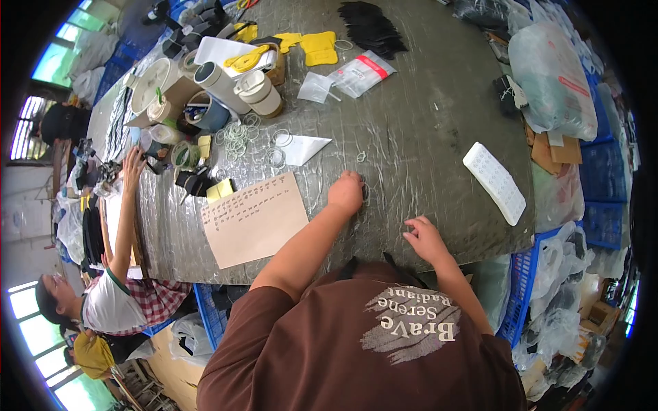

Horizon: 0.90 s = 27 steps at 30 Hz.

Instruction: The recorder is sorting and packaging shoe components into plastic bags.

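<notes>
My left hand (346, 192) is on the grey table (439, 164), its fingers curled and pressed together. A thin dark ring, perhaps a rubber band (365, 194), lies against its fingertips; whatever is between the fingers is hidden. Close to the near table edge, my right hand (426, 241) hovers with fingers slightly bent and apart, holding nothing I can see. To the left of my left forearm lies a brown paper sheet (257, 226) with handwritten rows. Beyond it are a loose pile of pale rubber bands (236, 140) and a folded white paper (305, 148). One small band (361, 157) lies just past my left hand.
A white printed card (495, 183) lies at the right. Cups and jars (259, 94) crowd the far left, near yellow cloth pieces (319, 48), black cloth pieces (370, 29) and a plastic packet (361, 73). Another person (113, 298) reaches over the left side. Blue crates (519, 294) flank the table.
</notes>
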### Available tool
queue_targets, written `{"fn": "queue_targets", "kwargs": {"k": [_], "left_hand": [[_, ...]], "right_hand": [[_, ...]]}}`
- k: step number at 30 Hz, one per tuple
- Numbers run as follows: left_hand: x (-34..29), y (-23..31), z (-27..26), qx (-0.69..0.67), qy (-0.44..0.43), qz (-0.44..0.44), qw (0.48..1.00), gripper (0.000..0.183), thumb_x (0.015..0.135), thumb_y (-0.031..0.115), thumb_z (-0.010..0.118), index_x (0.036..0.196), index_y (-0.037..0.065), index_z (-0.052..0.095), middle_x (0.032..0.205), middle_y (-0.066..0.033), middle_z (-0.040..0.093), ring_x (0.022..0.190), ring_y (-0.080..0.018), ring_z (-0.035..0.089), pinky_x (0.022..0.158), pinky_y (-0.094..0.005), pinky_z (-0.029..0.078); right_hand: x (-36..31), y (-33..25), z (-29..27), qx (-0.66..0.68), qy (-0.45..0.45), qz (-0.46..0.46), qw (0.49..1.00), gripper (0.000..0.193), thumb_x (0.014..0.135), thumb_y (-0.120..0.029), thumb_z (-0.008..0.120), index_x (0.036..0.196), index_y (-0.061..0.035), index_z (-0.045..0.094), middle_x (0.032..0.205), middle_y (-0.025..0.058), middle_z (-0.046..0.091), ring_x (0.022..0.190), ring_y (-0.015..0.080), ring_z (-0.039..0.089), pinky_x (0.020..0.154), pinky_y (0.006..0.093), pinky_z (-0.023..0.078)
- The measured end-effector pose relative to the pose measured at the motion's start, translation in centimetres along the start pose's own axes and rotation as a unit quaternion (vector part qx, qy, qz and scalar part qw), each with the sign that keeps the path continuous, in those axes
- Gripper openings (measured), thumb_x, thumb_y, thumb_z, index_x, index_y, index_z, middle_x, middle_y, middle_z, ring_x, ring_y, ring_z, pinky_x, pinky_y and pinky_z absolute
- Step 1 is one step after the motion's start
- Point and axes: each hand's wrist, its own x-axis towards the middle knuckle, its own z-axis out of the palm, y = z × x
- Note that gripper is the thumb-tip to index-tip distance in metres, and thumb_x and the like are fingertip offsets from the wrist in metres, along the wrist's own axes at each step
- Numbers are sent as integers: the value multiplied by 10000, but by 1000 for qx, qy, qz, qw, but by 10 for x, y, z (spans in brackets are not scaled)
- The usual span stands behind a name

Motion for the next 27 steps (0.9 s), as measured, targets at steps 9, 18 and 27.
{"fn": "queue_targets", "kwargs": {"k": [9,18,27], "left_hand": [[51,9,-9,23,23,-10,999,175,794,167,530,892,23,542,922,-208,567,882,-378,537,755,-430,430],[59,-74,-84,-105,295,-94,945,153,796,117,505,838,-10,580,826,-223,578,812,-376,547,715,-413,427],[44,-136,-125,49,40,-177,982,338,677,268,648,765,-56,609,675,-207,600,668,-316,598,652,-380,473]], "right_hand": [[-15,29,-7,38,101,1,994,109,758,-81,568,844,-19,593,791,112,567,735,248,580,642,315,457],[-2,35,-9,1,133,21,991,81,754,-100,563,800,-44,601,746,119,603,652,273,579,588,333,452],[9,42,-12,159,70,128,976,65,806,-35,514,830,4,560,590,52,551,440,93,498,400,233,406]]}}
